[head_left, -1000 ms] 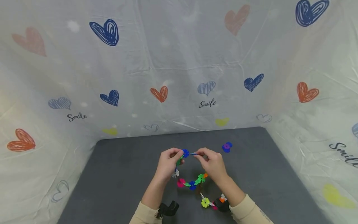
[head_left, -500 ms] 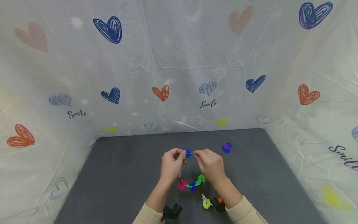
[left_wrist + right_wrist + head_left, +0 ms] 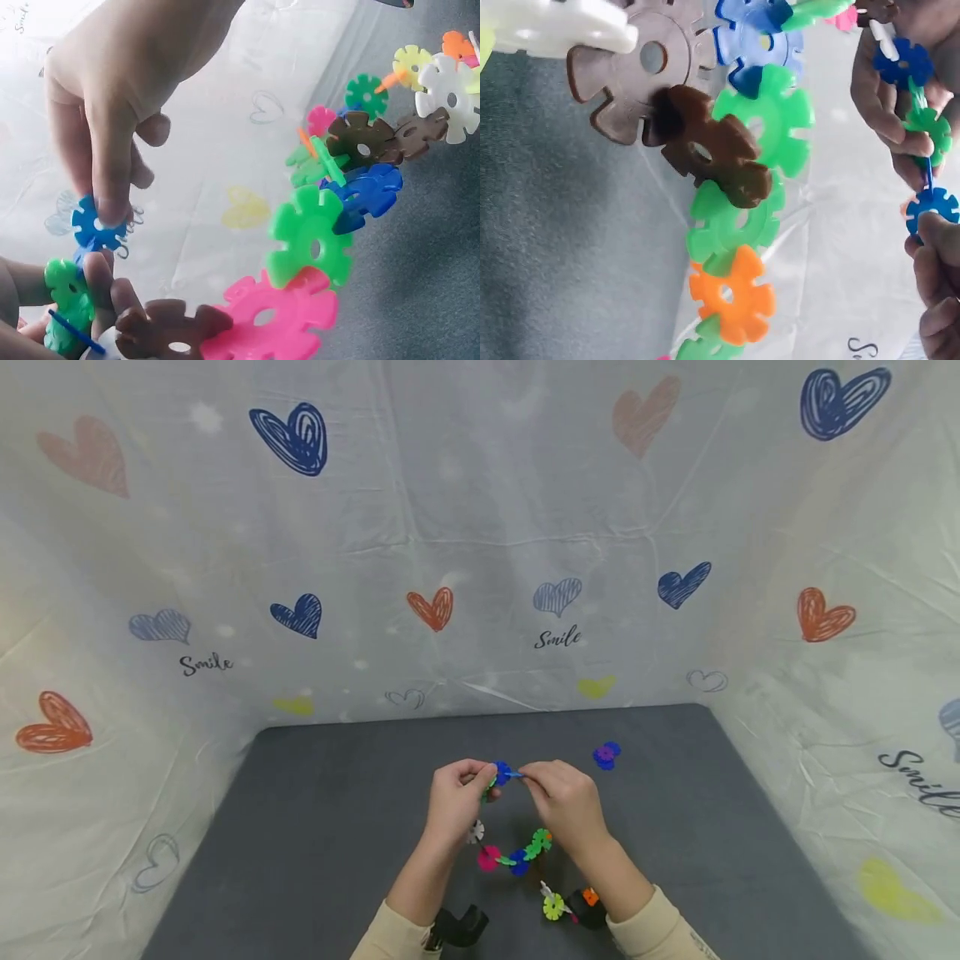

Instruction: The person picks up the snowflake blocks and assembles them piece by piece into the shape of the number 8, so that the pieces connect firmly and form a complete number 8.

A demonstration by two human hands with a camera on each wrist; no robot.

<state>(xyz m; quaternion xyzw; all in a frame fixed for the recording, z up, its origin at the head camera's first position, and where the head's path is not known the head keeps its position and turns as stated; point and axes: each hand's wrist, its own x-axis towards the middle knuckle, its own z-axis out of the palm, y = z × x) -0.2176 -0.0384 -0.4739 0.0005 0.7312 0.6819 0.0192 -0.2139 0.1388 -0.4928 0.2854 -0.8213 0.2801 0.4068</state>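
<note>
My left hand [image 3: 453, 797] grips the end of a chain of notched plastic snowflake discs, around its green discs [image 3: 69, 289] and a dark blue disc [image 3: 502, 772]. Between thumb and fingers, my right hand [image 3: 567, 797] pinches a lighter blue snowflake disc [image 3: 97, 225]. That disc meets the dark blue one edge to edge; how deep the notches sit cannot be told. From my left hand the chain sags toward me, with pink [image 3: 489, 858] and green discs [image 3: 538, 842] showing. My fingers hide parts of the held discs.
A small cluster of blue and purple discs [image 3: 607, 755] lies on the dark grey table [image 3: 337, 827] at the back right. Nearer me is a yellow disc [image 3: 553, 907] in the chain. Black wrist mounts [image 3: 461, 927] and a heart-printed curtain [image 3: 480, 527] surround the work.
A gap separated the lighter blue disc from the dark blue one a second ago; the hands have brought them together. The head view has shifted slightly.
</note>
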